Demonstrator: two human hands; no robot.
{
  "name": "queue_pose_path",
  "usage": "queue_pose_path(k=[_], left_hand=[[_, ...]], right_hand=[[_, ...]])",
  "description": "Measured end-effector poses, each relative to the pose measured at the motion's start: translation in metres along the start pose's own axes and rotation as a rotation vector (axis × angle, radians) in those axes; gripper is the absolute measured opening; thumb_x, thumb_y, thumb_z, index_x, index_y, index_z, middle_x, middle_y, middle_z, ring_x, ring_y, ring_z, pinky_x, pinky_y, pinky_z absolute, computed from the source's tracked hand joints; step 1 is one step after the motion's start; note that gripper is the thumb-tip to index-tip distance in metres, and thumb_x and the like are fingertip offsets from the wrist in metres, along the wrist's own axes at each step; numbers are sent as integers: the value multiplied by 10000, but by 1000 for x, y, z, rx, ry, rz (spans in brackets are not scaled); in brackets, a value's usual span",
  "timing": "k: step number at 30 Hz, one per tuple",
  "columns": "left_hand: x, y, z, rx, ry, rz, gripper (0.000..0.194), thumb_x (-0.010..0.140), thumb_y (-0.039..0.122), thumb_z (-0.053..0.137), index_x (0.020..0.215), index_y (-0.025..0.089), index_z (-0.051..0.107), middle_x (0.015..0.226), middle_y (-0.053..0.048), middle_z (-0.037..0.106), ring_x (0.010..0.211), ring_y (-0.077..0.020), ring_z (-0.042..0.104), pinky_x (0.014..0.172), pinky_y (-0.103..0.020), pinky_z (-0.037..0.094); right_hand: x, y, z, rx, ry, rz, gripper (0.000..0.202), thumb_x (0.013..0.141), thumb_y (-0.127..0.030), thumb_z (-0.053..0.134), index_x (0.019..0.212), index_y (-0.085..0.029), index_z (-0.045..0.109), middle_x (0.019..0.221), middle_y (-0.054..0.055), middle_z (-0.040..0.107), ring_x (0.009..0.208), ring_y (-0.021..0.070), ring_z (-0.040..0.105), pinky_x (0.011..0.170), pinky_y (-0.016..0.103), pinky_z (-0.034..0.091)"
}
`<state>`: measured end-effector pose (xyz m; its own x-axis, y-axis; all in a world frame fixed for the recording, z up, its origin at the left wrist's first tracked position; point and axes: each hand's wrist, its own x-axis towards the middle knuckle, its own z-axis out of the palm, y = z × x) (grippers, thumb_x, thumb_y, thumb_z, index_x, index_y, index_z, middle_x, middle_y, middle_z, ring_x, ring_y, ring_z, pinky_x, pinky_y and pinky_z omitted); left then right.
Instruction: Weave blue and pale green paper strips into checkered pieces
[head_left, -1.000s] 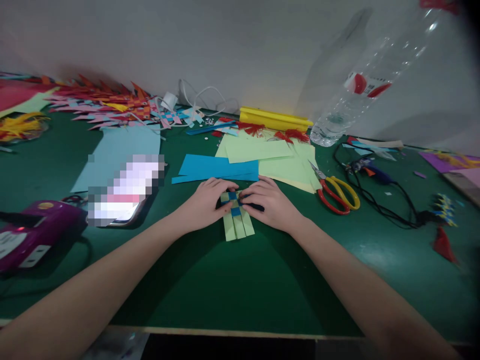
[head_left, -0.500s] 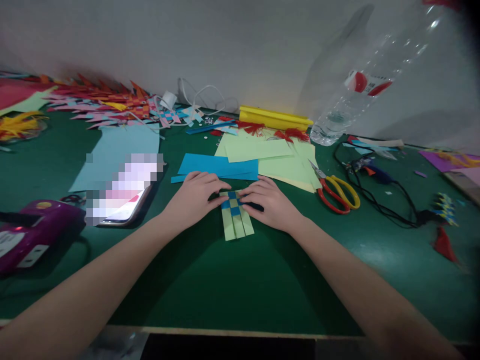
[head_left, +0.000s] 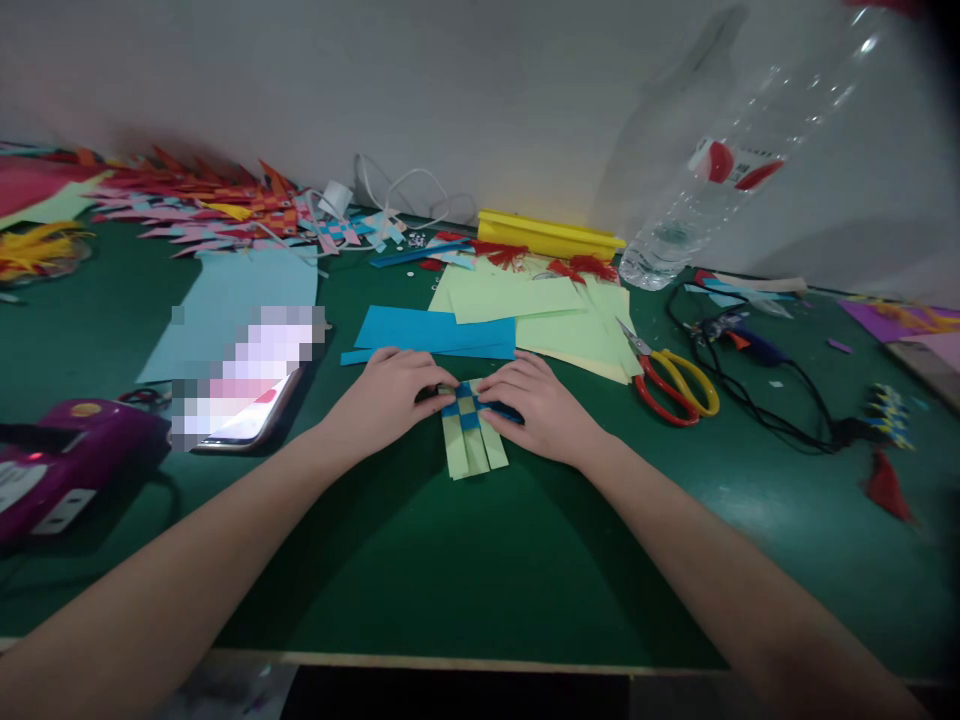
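Observation:
Between my hands lies a small woven paper piece (head_left: 469, 412), light green strips crossed with blue ones in a checkered pattern. Its loose green ends point toward me on the tabletop. My left hand (head_left: 397, 398) pinches the left edge of the weave with thumb and fingertips. On the other side my right hand (head_left: 536, 405) has its thumb and fingers closed on the right edge, where a blue strip end shows beneath the palm. Just behind the hands rest blue paper (head_left: 435, 330) and light green sheets (head_left: 525, 296).
Red-and-yellow-handled scissors (head_left: 675, 385) lie to the right, near a black cable (head_left: 810, 400). A phone (head_left: 277, 375) and a purple power strip (head_left: 75, 470) are at left. A plastic bottle (head_left: 720, 175) leans against the wall. Folded paper pieces (head_left: 232, 205) sit at the back left.
My hands stay on the woven piece with only slight finger shifts. More of a blue strip end now shows under my right hand, and a gap opens below the left fingers.

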<state>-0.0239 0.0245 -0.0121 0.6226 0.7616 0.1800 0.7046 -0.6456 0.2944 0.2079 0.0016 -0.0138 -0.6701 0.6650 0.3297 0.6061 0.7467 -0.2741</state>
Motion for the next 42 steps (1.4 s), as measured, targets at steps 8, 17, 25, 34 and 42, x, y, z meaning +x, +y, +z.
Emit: queue_pose_path(k=[8, 17, 25, 34, 42], left_hand=[[-1, -1, -1, -20, -10, 46, 366, 810, 554, 578, 996, 241, 615, 941, -21, 637, 907, -220, 575, 874, -387, 318], [-1, 4, -4, -28, -50, 33, 464, 764, 611, 590, 1004, 214, 592, 955, -37, 630, 932, -227, 565, 872, -374, 308], [-1, 5, -8, -56, -87, 23, 553, 699, 664, 617, 1028, 222, 579, 992, -28, 619, 968, -232, 553, 876, -372, 301], [-2, 5, -8, -58, -112, 8, 605, 698, 682, 600, 1089, 224, 553, 1037, -49, 608, 1002, -253, 540, 887, -382, 301], [-2, 3, -5, -20, -116, 20, 605, 729, 641, 599, 1169, 230, 534, 1038, -58, 606, 1015, -264, 542, 871, -386, 316]], right_hand=[[-1, 1, 0, 18, -15, -3, 196, 897, -295, 492, 1008, -216, 633, 1062, 37, 664, 1059, 208, 559, 1082, 476, 282], [0, 2, 0, 31, -22, -1, 201, 896, -312, 502, 1005, -203, 630, 1060, 36, 661, 1058, 204, 549, 1080, 460, 279], [0, 3, 1, 30, -23, -13, 200, 900, -315, 493, 998, -201, 625, 1066, 46, 658, 1055, 205, 550, 1058, 457, 308], [0, -3, 2, -102, -2, -55, 228, 911, -322, 471, 1020, -191, 623, 1090, 37, 656, 1081, 202, 547, 1117, 485, 228], [1, -19, 5, -205, 25, -177, 256, 941, -345, 432, 977, -197, 639, 984, 9, 700, 1005, 182, 582, 1132, 467, 234]])
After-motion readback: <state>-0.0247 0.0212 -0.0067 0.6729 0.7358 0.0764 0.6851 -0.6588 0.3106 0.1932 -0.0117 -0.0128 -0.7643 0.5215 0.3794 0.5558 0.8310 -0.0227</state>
